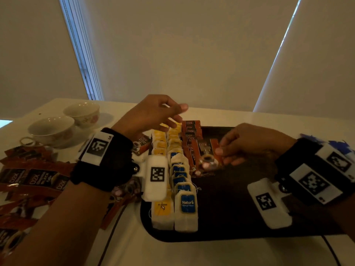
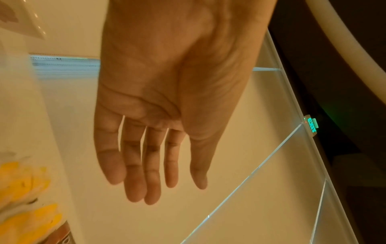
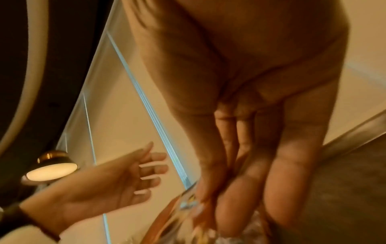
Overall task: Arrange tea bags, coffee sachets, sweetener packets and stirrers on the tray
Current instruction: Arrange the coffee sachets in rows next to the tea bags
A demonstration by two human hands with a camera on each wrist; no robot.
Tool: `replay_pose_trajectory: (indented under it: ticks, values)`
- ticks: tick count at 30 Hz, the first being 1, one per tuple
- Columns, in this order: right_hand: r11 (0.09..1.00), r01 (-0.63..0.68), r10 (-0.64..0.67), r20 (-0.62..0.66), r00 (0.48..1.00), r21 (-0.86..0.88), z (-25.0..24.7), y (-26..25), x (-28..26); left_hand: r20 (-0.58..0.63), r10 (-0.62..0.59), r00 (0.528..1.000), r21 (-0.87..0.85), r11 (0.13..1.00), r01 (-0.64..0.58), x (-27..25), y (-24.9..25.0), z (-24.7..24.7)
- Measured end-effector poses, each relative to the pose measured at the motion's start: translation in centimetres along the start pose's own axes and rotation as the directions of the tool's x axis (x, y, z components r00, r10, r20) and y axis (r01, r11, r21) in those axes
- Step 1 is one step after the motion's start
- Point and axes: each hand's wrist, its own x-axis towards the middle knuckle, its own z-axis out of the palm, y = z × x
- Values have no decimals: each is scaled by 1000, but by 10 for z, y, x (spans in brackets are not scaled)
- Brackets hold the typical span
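Broadly, a white table (image 1: pixel 192 252) fills the lower part of the head view, and on it lies a dark tray (image 1: pixel 230 208) with rounded corners, its right end hidden under the right wrist and its camera mount. Along the tray's left side two rows of tea bags run away from the person: a yellow-labelled row (image 1: pixel 162 210), partly covered by the left wrist mount, and just beside it a blue-labelled row (image 1: pixel 186 208), each bag overlapping the next. Beyond the blue row a third row of orange-brown coffee sachets (image 1: pixel 191 129) continues the same line toward the far edge; its nearer end is blurred and hard to read. To the left, off the tray, more coffee sachets lie in a loose heap (image 1: pixel 28 181) cut off by the frame edge, and two floral teacups (image 1: pixel 51 129) stand behind them. The right hand (image 1: pixel 249 144) is low over the tray's middle, thumb and fingers pinching one coffee sachet (image 1: pixel 206 152) whose long axis runs roughly front to back; in the right wrist view that sachet (image 3: pixel 179 209) is smeared by motion. The left hand (image 1: pixel 151 114) hovers above the far end of the rows, holding nothing; its wrist view shows the fingers (image 2: pixel 133 173) straight and slightly spread.
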Motion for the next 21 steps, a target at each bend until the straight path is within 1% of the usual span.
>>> replay_pose_trajectory:
  ticks: [2, 5, 8, 12, 16, 19, 21]
  values:
    - [990, -93, 102, 85, 991, -110, 4, 7, 0, -52, -5, 999, -29, 1000, 3, 0, -1, -9]
    - [979, -147, 165, 123, 979, -141, 11, 10, 6, -78, 0, 997, -42, 999, -4, -1, -2, -15]
    - [975, -167, 185, 123, 975, -145, 16, 5, 12, -75, 2, 997, -32, 999, -5, -1, -1, -15]
    - [957, -192, 218, 105, 970, -216, 21, -1, 20, -53, 1, 999, -37, 999, -3, 0, -2, -11]
    - [939, -234, 266, 100, 959, -253, 22, -4, 28, -84, 16, 996, -44, 999, -19, 1, -3, -11]
    - [933, -236, 269, 93, 959, -270, 22, -7, 31, -118, 31, 993, -41, 999, -36, 1, -3, -13]
    - [933, -237, 271, 93, 958, -272, 22, -9, 31, -113, 30, 993, -38, 999, -34, 1, -4, -14]
